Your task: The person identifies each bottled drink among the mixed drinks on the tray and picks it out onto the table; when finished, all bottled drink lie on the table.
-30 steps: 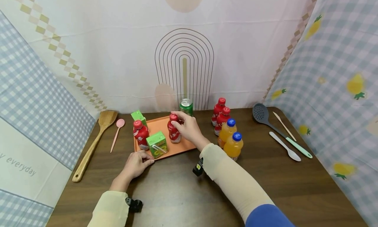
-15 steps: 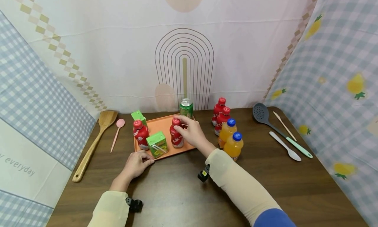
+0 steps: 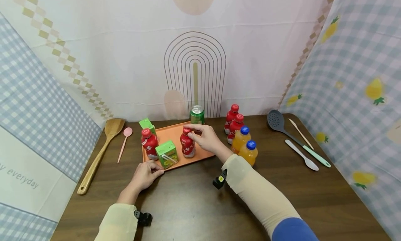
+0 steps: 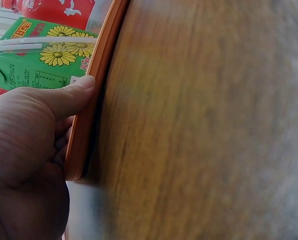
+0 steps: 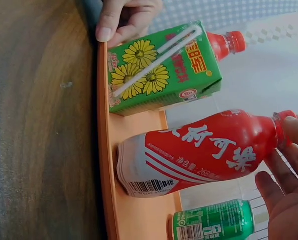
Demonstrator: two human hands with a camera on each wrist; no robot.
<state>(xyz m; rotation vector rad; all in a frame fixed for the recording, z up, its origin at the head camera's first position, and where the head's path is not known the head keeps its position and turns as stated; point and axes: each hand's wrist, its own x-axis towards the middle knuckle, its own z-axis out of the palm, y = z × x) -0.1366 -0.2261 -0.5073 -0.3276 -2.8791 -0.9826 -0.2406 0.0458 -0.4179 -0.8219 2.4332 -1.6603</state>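
Observation:
My right hand holds a red cola bottle by its cap and neck. The bottle stands upright on the orange tray, near its front rim. At the tray's front left corner, my left hand grips the rim, thumb on top in the left wrist view. Beside that hand on the tray are a green drink carton with a straw and another red bottle. A second green carton stands behind them. The green can is at the tray's back right.
Right of the tray stand two red bottles and two orange juice bottles with blue caps. A skimmer, a white spoon and a thin knife lie further right. A wooden spatula and pink spoon lie left.
My right hand has brought the red bottle toward the tray's front and slightly right; over the last half second it barely moves. The left hand has stayed on the tray rim.

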